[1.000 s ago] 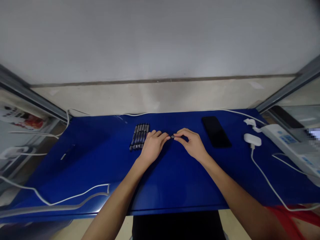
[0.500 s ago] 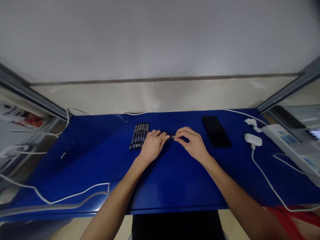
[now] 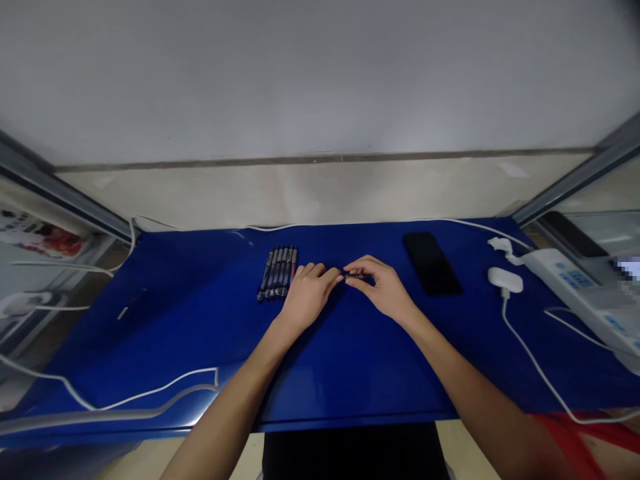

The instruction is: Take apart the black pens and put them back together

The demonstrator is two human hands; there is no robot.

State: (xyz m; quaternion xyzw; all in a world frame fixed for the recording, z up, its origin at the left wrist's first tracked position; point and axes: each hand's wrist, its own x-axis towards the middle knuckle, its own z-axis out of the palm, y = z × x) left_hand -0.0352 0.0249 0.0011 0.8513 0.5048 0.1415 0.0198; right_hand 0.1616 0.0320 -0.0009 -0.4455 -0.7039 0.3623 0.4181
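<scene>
While pinched at both ends, a dark pen (image 3: 350, 274) is held just above the blue table (image 3: 350, 360).
Left hand (image 3: 309, 293) and right hand (image 3: 381, 287) are drawn slightly closer than before; the pen row (image 3: 278, 272) lies unmoved beside the left hand.

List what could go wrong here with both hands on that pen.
The pen shows only as a short dark stretch between the left hand and right hand; a slipped grip might drop it. The left hand lies close beside the row of pens and may scatter them.
</scene>
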